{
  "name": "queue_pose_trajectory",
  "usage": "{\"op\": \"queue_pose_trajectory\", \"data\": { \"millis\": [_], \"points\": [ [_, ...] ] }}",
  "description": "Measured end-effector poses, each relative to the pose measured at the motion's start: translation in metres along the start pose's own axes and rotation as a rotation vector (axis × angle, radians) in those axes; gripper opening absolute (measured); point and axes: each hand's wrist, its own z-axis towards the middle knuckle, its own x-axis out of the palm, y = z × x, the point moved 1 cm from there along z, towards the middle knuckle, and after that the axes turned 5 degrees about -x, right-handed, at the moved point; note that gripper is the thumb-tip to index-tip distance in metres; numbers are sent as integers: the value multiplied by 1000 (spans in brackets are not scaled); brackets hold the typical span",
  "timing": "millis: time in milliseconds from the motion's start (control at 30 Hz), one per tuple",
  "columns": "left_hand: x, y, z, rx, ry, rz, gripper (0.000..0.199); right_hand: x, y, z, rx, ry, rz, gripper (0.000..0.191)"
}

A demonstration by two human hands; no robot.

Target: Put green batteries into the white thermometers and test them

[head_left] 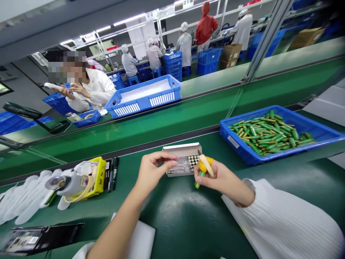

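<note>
The box point(185, 146) is lying near the far edge of the surface point(178, 212), about midway along, its lid flap standing raised at the back. Silver-ended cells point(193, 162) are showing toward its right end, and clear wrap point(181, 164) is covering much of the rest. The tray point(242, 151), piled with green pieces, is sitting by the far edge farther right, apart from the box.

Room for moving: a broad stretch of surface is running from the box's front wall toward the near side, between the two forearms. A narrower strip is separating the box from the tray's left corner. On the left, the basket point(101, 176) is standing by the far edge, with pens point(114, 174) lying just beside it, well apart from the box. The pad point(141, 237) is lying toward the near side, partly behind the left forearm.

Fingers: the left hand point(153, 167) is reaching over the box's left end, thumb and forefinger bent, tips slightly parted (whether they are pinching the wrap, I cannot tell). The right hand point(215, 176) is curling at the box's front right corner, its fingers gripping a green piece point(198, 184), which is slanting down past the front wall.
</note>
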Motion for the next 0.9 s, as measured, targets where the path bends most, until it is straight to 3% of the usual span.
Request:
{"op": "queue_pose_trajectory", "data": {
  "millis": [67, 200, 267, 400, 600, 800, 900],
  "points": [
    [-12, 0, 3, 42, -55, 180, 16, -18, 6, 2, -75, -247, -271, 29],
    [-21, 1, 5, 44, 84, 505, 12, -76, 16, 2, -190, -920, -898, 24],
    [-19, 5, 5, 36, 135, 640, 6, -101, 16, 3, -144, -1045, -1090, 26],
    [-8, 17, 6, 127, 165, 787, 11, -120, 9, 8, -45, -971, -1198, 34],
    [3, 31, 8, 226, 186, 790, 22, -103, 6, 8, -188, -911, -1182, 39],
    [-1, 28, 7, 273, 41, 773, 16, -95, 4, 7, -171, -881, -1167, 43],
    [-5, 26, 7, 422, -45, 865, 13, -93, 5, 7, -145, -889, -1163, 48]
  ]
}}
